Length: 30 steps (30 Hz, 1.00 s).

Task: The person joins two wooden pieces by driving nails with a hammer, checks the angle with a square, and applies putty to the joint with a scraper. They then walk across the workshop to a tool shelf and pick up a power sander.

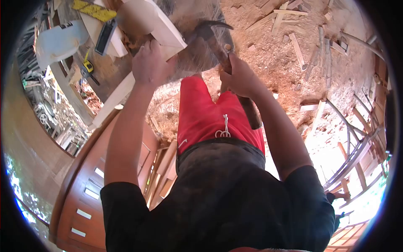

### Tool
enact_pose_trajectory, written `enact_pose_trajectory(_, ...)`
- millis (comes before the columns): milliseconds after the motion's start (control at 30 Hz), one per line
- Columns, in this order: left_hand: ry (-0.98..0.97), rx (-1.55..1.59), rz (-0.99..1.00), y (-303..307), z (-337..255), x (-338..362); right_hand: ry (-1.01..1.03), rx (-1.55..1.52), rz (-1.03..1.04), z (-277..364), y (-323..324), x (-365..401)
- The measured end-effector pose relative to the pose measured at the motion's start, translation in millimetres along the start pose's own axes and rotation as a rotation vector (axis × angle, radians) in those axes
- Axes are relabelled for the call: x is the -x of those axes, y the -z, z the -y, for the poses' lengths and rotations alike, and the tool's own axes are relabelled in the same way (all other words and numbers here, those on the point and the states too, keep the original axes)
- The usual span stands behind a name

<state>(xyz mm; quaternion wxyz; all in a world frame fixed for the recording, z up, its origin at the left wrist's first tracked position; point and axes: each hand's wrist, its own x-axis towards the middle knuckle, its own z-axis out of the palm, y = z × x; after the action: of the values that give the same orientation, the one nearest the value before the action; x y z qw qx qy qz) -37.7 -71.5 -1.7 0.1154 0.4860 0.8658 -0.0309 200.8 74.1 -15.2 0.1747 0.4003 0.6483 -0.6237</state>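
In my right hand [241,77] is a claw hammer [217,49], gripped around its wooden handle. The dark metal head is up and slightly blurred, in front of my red shorts, and the handle's end points down toward me. My left hand [147,65] is closed beside a pale squared piece of wood [168,33] on the workbench [113,77]. Its fingers curl away from view and are a little smeared, so whatever they hold is hidden. A blurred round patch covers part of the scene just above that hand.
A yellow tape measure [87,66], a black-edged tool [105,37] and a whitish plastic container [63,42] lie to the left. Wood scraps [298,50] litter the sawdust-covered ground at right. A brown wooden panel [105,180] with pale inserts stands at lower left.
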Motion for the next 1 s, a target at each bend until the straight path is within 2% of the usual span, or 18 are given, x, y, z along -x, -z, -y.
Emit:
enact_pose_trajectory(100, 0.003, 0.003, 0.02, -1.0, 3.7, -0.3, 0.075, 0.016, -0.118, -14.3, -5.6, -2.5)
enact_pose_trajectory(200, -0.031, 0.082, 0.016, 7.0, 6.4, -0.9, 0.167, 0.189, -0.305, -20.8, -10.0, 1.4)
enact_pose_trajectory(300, 0.009, 0.185, 0.05, 45.9, 11.9, 9.9, 0.067, 0.252, -0.275, -10.4, -7.1, 10.7)
enact_pose_trajectory(333, -0.05, 0.3, 0.016, 73.6, 15.8, 16.7, 0.066, 0.244, -0.279, -10.0, -11.4, 18.3)
enact_pose_trajectory(433, -0.128, 0.773, 0.211, 156.8, 40.7, 31.2, 0.11, 0.264, -0.303, -2.4, -11.4, 15.9)
enact_pose_trajectory(467, -0.088, 0.968, 0.271, 168.7, 54.8, 37.2, 0.106, 0.288, -0.308, -7.4, -14.6, 13.1)
enact_pose_trajectory(567, -0.176, 1.224, 0.34, 205.7, 77.8, 45.9, 0.098, 0.305, -0.322, -6.9, -21.8, 11.8)
enact_pose_trajectory(600, -0.196, 1.216, 0.35, 211.4, 85.8, 47.2, 0.096, 0.308, -0.329, -4.5, -23.9, 11.7)
enact_pose_trajectory(700, -0.214, 1.545, 0.274, 218.4, 89.4, 49.1, 0.09, 0.299, -0.357, 4.1, -31.2, 16.1)
enact_pose_trajectory(733, -0.185, 1.598, 0.329, 223.0, 92.9, 48.1, 0.079, 0.308, -0.366, 6.3, -33.2, 16.8)
enact_pose_trajectory(933, -0.144, 1.786, 0.345, 236.0, 111.3, 42.1, 0.022, 0.316, -0.41, 19.8, -48.4, 23.7)
enact_pose_trajectory(1000, -0.198, 1.821, 0.324, 236.1, 119.7, 39.4, -0.002, 0.322, -0.414, 22.0, -50.8, 25.3)
